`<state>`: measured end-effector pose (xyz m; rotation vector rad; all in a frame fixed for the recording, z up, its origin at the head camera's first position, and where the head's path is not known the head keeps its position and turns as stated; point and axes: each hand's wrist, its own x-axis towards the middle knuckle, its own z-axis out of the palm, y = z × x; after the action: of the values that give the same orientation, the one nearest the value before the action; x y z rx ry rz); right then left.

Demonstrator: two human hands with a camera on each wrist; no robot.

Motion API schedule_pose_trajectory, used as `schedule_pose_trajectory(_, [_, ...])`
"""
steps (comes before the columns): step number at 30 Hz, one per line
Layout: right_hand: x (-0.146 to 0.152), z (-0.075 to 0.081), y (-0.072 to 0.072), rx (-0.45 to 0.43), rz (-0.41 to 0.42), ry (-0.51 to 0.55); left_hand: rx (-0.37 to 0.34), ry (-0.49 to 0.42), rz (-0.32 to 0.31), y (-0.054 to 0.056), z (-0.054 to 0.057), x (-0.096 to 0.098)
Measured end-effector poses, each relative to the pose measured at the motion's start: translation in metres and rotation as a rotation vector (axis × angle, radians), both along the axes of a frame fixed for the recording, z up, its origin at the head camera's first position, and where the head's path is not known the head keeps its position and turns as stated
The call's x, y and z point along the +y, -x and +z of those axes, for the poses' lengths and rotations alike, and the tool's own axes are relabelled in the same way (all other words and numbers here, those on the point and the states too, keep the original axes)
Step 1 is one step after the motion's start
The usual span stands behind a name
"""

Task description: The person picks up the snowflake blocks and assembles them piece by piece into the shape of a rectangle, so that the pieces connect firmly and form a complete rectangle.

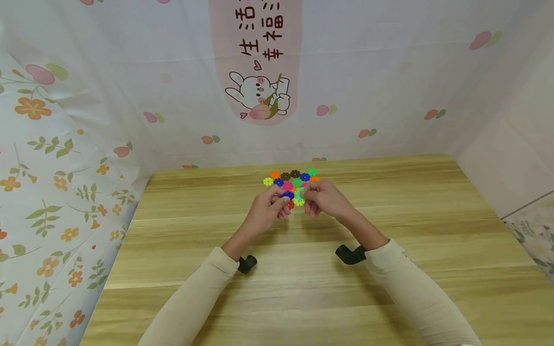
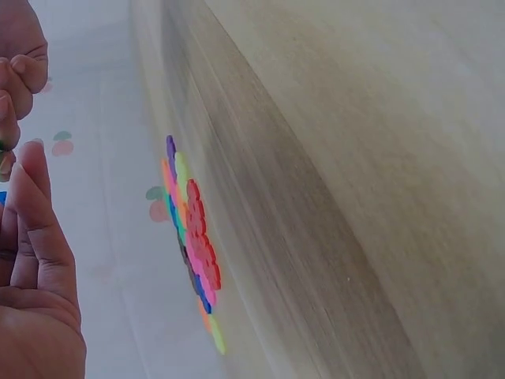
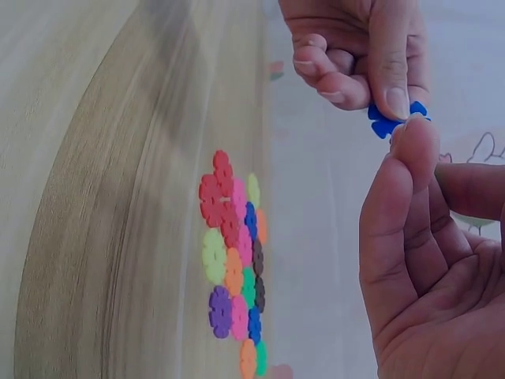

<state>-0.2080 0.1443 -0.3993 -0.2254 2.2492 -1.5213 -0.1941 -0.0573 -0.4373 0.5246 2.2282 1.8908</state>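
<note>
My left hand (image 1: 265, 209) pinches a blue snowflake disc (image 1: 287, 195) between thumb and fingers. Opposite it, my right hand (image 1: 327, 198) pinches a green snowflake disc (image 1: 299, 193) by its edge. Both hands are raised above the wooden table with their fingertips close together. The right wrist view shows the blue disc (image 3: 385, 125) under the left thumb, its notched edge right at the right hand's fingertips; the right fingers hide the green disc there. In the left wrist view only a sliver of blue shows beside the left hand (image 2: 35, 253).
Behind the hands, several flat notched discs lie in a cluster on the table (image 1: 303, 298), among them a purple disc (image 3: 220, 312), a red disc (image 3: 211, 199) and an orange disc (image 1: 275, 174). A printed cloth (image 1: 368, 81) hangs behind the table's far edge.
</note>
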Motion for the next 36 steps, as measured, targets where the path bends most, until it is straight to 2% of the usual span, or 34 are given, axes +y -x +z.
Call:
schedule_pose_trajectory(9, [-0.004, 0.000, 0.000, -0.057, -0.017, 0.059, 0.045, -0.013, 0.005, -0.001, 0.000, 0.000])
schedule_pose_trajectory(17, [-0.005, -0.001, 0.001, -0.134, -0.019, 0.138, 0.181, 0.057, 0.023, -0.004, -0.002, 0.000])
schedule_pose_trajectory(27, [-0.006, 0.001, -0.002, -0.122, -0.031, 0.166, 0.269, 0.049, 0.040, -0.007, -0.003, 0.003])
schedule_pose_trajectory(30, [-0.008, 0.000, -0.003, -0.123, -0.047, 0.181, 0.267, 0.050, 0.050, -0.007, -0.004, 0.004])
schedule_pose_trajectory(36, [-0.011, -0.007, -0.002, -0.122, -0.056, 0.188, 0.200, 0.054, 0.062, -0.009, -0.005, 0.005])
